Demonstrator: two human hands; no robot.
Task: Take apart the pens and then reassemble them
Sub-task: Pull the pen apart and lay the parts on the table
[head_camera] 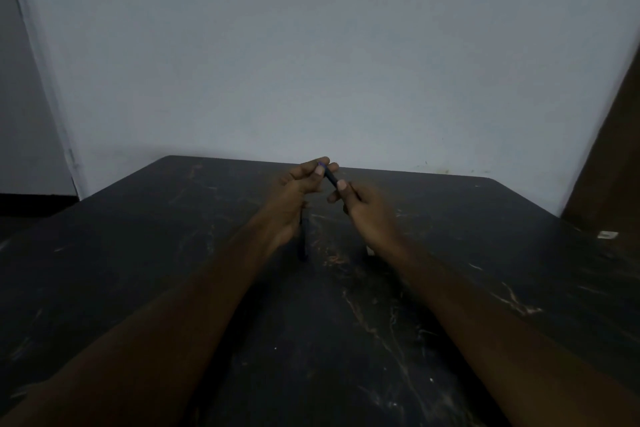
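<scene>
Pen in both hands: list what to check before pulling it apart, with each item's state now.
1. Left hand grips the pen at its blue end: ok.
2. Right hand grips the other end: ok.
3. Pen held above the table, free to separate: ok.
4. Joint between the pen's parts visible: cannot tell, too dark.
5. Second dark object under the left hand identified: cannot tell.
6. Bare table below to catch parts: ok.

- Left hand [294, 194] and right hand [363, 204] pinch opposite ends of 1 slim dark pen with a blue tip [329, 176].
- Both hover above a scratched black table [346, 340].
</scene>
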